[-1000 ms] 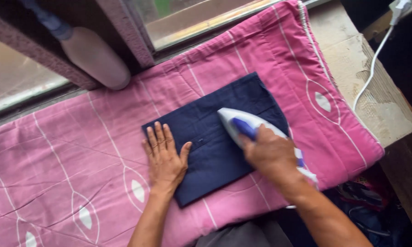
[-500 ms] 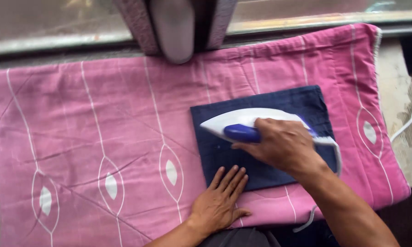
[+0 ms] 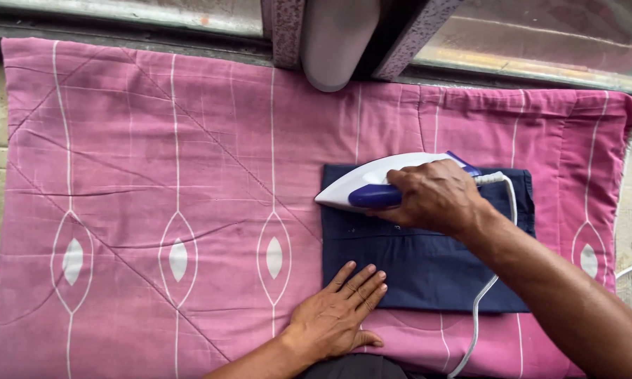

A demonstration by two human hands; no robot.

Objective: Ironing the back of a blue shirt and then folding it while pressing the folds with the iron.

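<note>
The right hand (image 3: 435, 196) grips the blue handle of the white electric iron (image 3: 375, 184), probably fairly heavy, atop the soft folded navy cloth (image 3: 428, 263). The left hand (image 3: 337, 316) lies flat, fingers spread, pinning its near edge on the pink patterned blanket (image 3: 154, 175).

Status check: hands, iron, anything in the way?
Right hand gripping iron on folded navy cloth. Left hand flat at cloth's near edge. Cord trails across cloth.

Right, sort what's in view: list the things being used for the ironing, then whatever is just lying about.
In use: iron, its white cord, navy folded garment, pink blanket, right hand, left hand.

Lying about: grey rounded object at the window ledge.
</note>
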